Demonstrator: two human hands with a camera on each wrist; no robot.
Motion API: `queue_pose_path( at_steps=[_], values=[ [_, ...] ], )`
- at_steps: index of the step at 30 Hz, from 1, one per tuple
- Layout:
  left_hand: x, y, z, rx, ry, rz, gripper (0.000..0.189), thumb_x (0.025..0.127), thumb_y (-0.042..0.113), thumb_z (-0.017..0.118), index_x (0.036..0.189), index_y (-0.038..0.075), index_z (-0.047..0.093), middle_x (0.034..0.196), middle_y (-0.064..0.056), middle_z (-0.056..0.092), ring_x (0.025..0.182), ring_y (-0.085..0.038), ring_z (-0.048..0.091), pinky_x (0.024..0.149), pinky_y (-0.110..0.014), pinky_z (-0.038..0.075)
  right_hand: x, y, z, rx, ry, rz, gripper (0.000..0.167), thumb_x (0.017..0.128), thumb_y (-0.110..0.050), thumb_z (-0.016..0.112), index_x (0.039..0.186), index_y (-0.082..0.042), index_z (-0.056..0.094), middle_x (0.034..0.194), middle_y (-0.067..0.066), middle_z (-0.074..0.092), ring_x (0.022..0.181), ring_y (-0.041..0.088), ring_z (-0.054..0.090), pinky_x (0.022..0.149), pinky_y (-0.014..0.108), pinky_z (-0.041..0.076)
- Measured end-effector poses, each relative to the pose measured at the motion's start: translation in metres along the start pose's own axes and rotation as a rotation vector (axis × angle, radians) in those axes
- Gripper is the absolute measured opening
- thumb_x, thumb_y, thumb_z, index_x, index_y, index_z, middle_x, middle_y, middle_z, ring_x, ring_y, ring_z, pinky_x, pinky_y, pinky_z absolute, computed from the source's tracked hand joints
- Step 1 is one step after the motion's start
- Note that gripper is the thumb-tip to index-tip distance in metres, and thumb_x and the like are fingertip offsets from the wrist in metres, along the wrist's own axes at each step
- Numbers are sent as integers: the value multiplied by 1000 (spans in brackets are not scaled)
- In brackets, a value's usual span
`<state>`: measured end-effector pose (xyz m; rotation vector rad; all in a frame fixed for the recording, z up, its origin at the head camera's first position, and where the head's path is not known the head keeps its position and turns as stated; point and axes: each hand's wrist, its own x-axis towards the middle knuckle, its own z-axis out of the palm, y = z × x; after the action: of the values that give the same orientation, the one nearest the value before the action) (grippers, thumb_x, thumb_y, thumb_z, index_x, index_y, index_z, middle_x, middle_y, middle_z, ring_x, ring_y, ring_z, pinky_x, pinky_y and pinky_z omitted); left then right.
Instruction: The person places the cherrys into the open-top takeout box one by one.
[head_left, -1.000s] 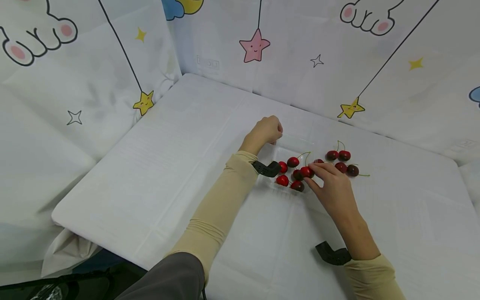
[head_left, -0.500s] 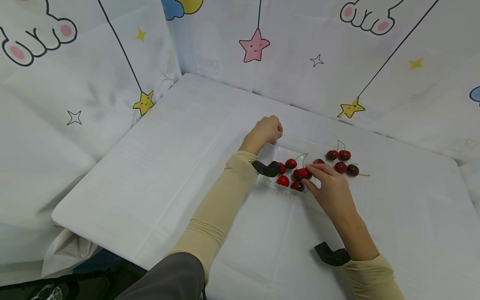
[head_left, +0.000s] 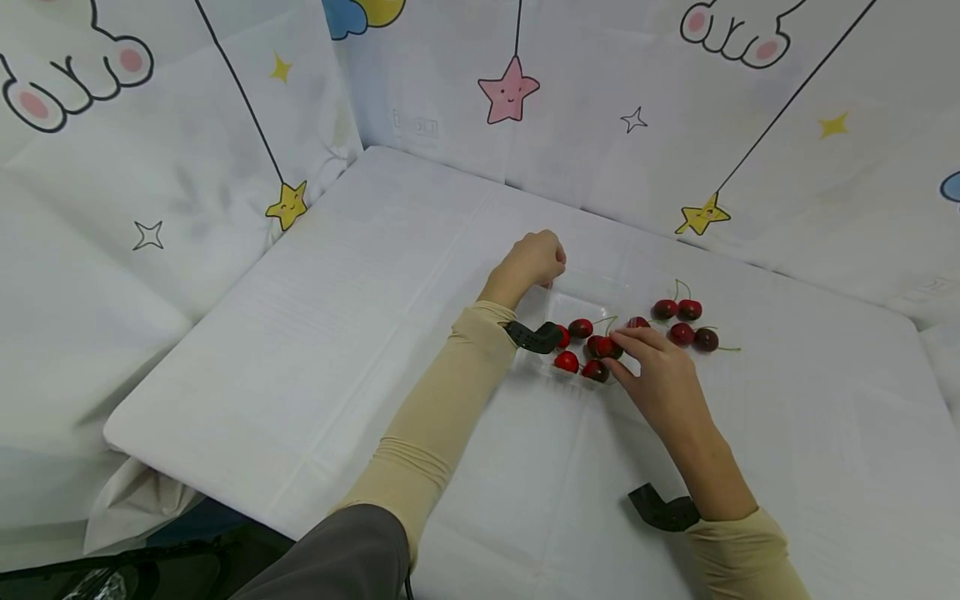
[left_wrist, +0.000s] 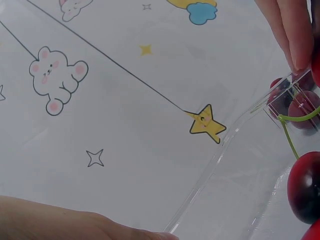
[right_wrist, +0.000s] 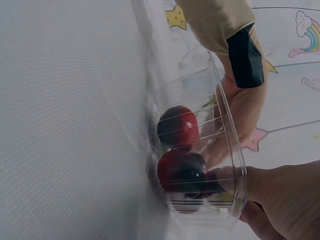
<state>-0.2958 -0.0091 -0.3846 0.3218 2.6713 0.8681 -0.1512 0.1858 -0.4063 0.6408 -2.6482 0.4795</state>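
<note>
A clear plastic box [head_left: 579,307] with several dark red cherries [head_left: 566,362] in it stands near the middle of the table. At its far left corner my left hand [head_left: 527,265] holds the rim with curled fingers; its thumb side shows along the rim in the left wrist view. My right hand [head_left: 666,375] reaches over the box's right side and pinches a cherry [head_left: 606,347] between thumb and fingers, low among the others. A stemmed cherry [head_left: 581,328] lies just left of it. Through the box wall, the right wrist view shows cherries [right_wrist: 178,126] inside.
To the right of the box lie a stem-joined pair of cherries [head_left: 688,310] and another pair [head_left: 706,340]. One more cherry [head_left: 637,322] shows behind my right fingers. A patterned white cloth [head_left: 600,100] rises behind the table [head_left: 360,275].
My right hand has moved slightly left and down with the cherry, then held nearly still. The stemmed cherry beside it has shifted and its stem has tipped lower. My left hand stays put.
</note>
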Motion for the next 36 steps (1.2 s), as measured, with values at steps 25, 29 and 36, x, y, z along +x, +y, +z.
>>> queue_pose_path(
  at_steps=[25, 29, 36],
  values=[
    [0, 0, 1, -10, 5, 1, 27, 97, 19, 53, 120, 9, 64, 111, -3, 66, 73, -9, 64, 74, -24, 50, 0, -2, 0, -8, -43, 19, 34, 73, -4, 80, 104, 2, 71, 106, 16, 68, 94, 31, 66, 77, 44, 55],
    [1, -1, 2, 1, 14, 11, 27, 97, 18, 52, 119, 9, 64, 111, -3, 67, 73, -9, 65, 75, -25, 50, 0, -2, -1, -19, -50, 14, 34, 73, -4, 81, 104, 3, 71, 106, 16, 68, 95, 32, 66, 77, 43, 55],
    [2, 0, 2, 11, 2, 0, 28, 97, 19, 52, 121, 10, 64, 112, -2, 67, 74, -9, 64, 79, -27, 50, 1, -5, -2, -25, -78, 21, 35, 73, -5, 81, 105, 2, 71, 107, 16, 68, 96, 31, 66, 78, 43, 54]
  ],
)
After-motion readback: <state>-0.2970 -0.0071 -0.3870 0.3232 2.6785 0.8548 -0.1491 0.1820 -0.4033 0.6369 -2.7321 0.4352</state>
